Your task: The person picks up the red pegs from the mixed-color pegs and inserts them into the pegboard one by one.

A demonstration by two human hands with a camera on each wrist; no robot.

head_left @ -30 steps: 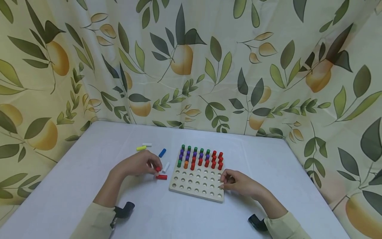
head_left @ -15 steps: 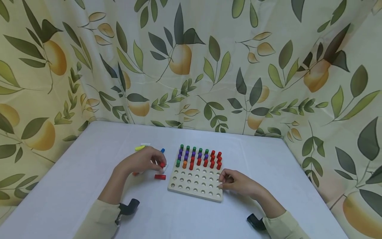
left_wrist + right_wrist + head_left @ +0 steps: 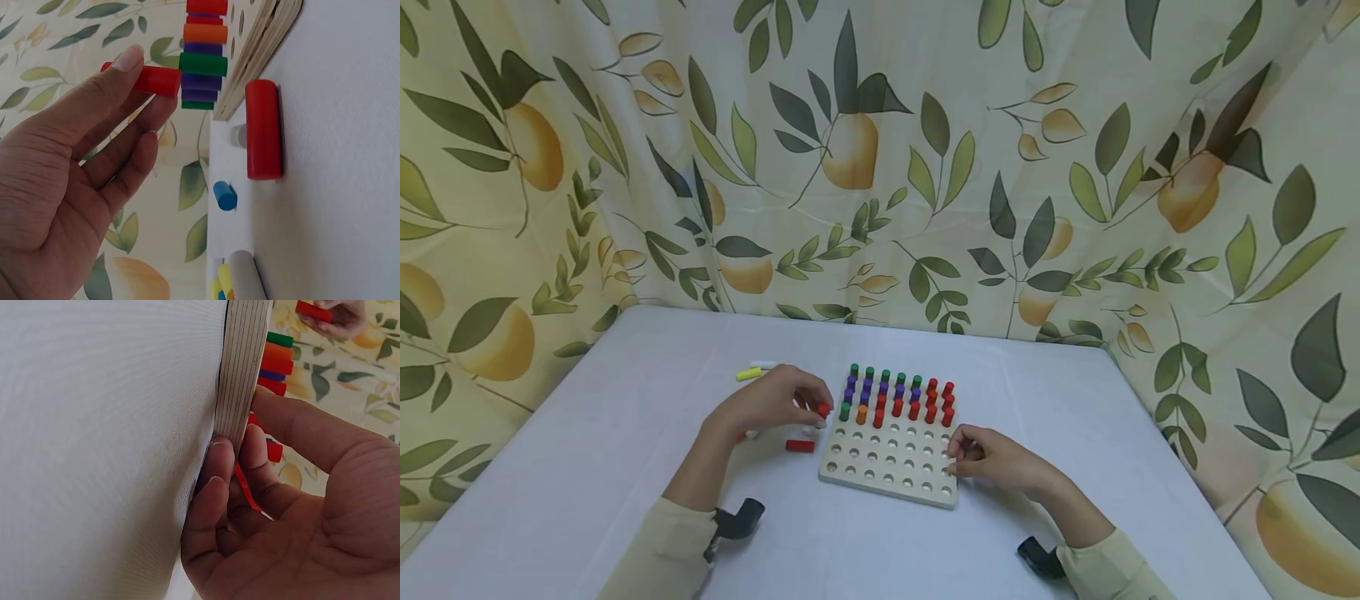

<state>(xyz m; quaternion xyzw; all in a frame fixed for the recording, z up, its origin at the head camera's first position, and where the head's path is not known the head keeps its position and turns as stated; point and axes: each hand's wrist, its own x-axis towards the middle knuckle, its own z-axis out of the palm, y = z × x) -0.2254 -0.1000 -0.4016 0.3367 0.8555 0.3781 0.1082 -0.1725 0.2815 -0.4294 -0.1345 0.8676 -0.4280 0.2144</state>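
Note:
My left hand [image 3: 763, 404] pinches a red peg [image 3: 159, 81] between thumb and fingers, just off the left side of the wooden pegboard [image 3: 880, 481]. In the left wrist view this peg lies level, close to a green peg [image 3: 203, 64] standing in the board. Green, purple, orange and red pegs fill the board's back rows, while the front rows show bare holes. At the board's right edge my right hand [image 3: 996, 457] grips it, thumb on the top face and fingers curled against the layered side [image 3: 240, 369].
A loose red peg [image 3: 800, 447] lies left of the board. Behind the left hand are a yellow peg [image 3: 748, 374] and a white peg [image 3: 765, 364]. A blue peg [image 3: 225, 195] shows in the left wrist view. A leaf-patterned cloth [image 3: 880, 167] hangs behind the white table [image 3: 685, 350].
My left hand has carried the red peg right and slightly up, toward the board's left edge. The right hand keeps its hold on the board.

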